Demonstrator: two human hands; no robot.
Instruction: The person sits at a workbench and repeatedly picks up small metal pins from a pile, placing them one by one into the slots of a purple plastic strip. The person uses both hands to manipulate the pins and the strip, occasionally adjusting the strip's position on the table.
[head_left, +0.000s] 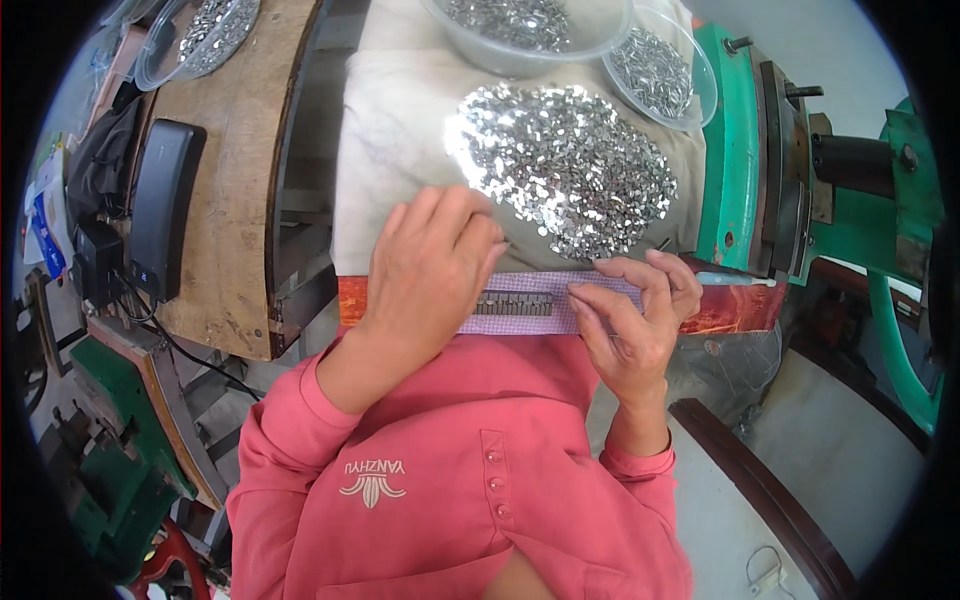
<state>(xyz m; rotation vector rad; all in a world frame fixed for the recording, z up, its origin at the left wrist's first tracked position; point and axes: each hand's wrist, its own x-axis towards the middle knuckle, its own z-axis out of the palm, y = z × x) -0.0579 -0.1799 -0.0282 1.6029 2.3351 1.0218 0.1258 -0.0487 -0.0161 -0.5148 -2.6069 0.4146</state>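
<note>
My left hand (432,268) is above the near edge of the pale cloth, fingers bent and drawn together toward the thumb. Any small piece in its fingertips is too small to make out. Between my hands, a narrow dark metal strip with a row of slots (515,304) lies on a purple-and-white checked cloth (562,318). My right hand (640,315) is just right of the strip, thumb and forefinger close together, the other fingers curled. What it holds, if anything, does not show. Beyond both hands spreads a pile of small shiny metal pieces (575,165).
Clear plastic tubs of metal pieces stand at the back: a large tub (510,62) and a smaller one (708,95). A green machine (728,165) borders the right side. On the left, a wooden bench (225,200) carries a black device (168,205) and another tub (150,70).
</note>
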